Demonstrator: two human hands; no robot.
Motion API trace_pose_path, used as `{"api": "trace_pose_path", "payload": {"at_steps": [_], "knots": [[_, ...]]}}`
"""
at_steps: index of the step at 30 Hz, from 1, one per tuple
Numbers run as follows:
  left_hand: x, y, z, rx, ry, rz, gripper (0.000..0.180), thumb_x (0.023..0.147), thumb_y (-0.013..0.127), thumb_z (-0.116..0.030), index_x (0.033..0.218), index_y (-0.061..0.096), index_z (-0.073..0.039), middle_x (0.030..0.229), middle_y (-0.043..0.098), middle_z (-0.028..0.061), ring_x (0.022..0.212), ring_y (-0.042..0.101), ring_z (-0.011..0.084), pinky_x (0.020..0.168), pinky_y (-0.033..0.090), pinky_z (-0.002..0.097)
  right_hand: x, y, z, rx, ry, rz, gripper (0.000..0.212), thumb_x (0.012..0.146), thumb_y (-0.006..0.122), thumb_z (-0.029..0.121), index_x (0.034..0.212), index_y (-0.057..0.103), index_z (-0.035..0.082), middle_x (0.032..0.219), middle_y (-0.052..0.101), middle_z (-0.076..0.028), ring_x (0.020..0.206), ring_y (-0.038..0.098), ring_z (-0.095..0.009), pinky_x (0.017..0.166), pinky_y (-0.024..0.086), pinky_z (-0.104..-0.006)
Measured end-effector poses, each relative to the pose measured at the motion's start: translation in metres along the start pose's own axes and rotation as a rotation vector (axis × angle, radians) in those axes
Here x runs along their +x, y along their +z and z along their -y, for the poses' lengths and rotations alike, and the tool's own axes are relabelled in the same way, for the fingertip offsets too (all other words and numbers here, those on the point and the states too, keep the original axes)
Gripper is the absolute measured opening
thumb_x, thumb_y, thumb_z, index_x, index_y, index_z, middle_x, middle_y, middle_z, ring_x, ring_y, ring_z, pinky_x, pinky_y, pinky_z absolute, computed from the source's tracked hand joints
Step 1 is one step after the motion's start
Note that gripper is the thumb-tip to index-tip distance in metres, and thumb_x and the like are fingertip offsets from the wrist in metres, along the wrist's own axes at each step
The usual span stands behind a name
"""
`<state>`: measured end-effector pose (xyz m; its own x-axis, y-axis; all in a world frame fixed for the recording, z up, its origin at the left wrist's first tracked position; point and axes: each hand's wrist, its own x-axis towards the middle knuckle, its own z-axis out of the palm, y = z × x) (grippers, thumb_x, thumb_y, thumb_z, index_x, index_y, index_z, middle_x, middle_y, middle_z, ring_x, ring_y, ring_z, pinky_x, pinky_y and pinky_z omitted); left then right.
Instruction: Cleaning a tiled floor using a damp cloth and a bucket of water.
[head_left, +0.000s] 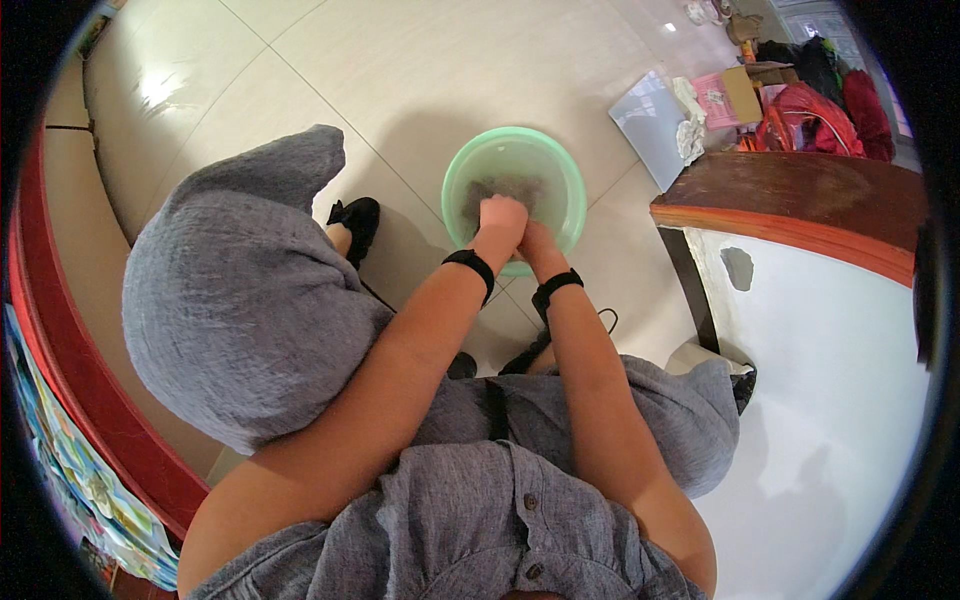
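A pale green plastic basin (455, 180) sits on the tiled floor (420, 70) just beyond the person's knees, holding a dark wet cloth (520, 190). The left hand (502, 216) is balled into a fist pressing down on the cloth at the basin's near side. The right hand (533, 238) lies just beside and partly under it, its grip hidden.

Both hands (512, 225) in green basin (560, 170).

Translucent green plastic basin (560, 165); glossy tiled floor (420, 60); grey coarse-weave cloth garment (240, 300); dark polished wood tabletop (800, 195).
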<state>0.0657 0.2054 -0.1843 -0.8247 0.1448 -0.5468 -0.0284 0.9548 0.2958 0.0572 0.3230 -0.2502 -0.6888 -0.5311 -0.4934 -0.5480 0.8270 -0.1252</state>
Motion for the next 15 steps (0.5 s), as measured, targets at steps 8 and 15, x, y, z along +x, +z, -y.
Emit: {"api": "trace_pose_path", "payload": {"at_steps": [8, 15], "knots": [[0.012, 0.038, -0.002, -0.073, 0.0, 0.114, 0.014, 0.083, 0.06, -0.013, 0.093, 0.069, -0.009, 0.105, 0.066, 0.0082, 0.097, 0.062, 0.0234, 0.075, 0.052, 0.0334, -0.006, -0.008, -0.027, 0.006, 0.191, -0.075, 0.019, 0.076, 0.056, 0.015, 0.09, 0.066, 0.006, 0.092, 0.065, -0.02, 0.089, 0.061, -0.037, 0.075, 0.049, -0.0451], [0.013, 0.018, 0.006, -0.28, 0.035, 0.114, 0.021, 0.073, 0.063, -0.013, 0.093, 0.069, -0.008, 0.099, 0.067, 0.0117, 0.094, 0.063, 0.0301, 0.078, 0.052, 0.0397, -0.018, -0.089, -0.045, 0.371, 0.166, 0.149, 0.022, 0.074, 0.053, 0.014, 0.089, 0.063, 0.001, 0.096, 0.064, -0.018, 0.08, 0.062, -0.034, 0.068, 0.048, -0.0404]]}}
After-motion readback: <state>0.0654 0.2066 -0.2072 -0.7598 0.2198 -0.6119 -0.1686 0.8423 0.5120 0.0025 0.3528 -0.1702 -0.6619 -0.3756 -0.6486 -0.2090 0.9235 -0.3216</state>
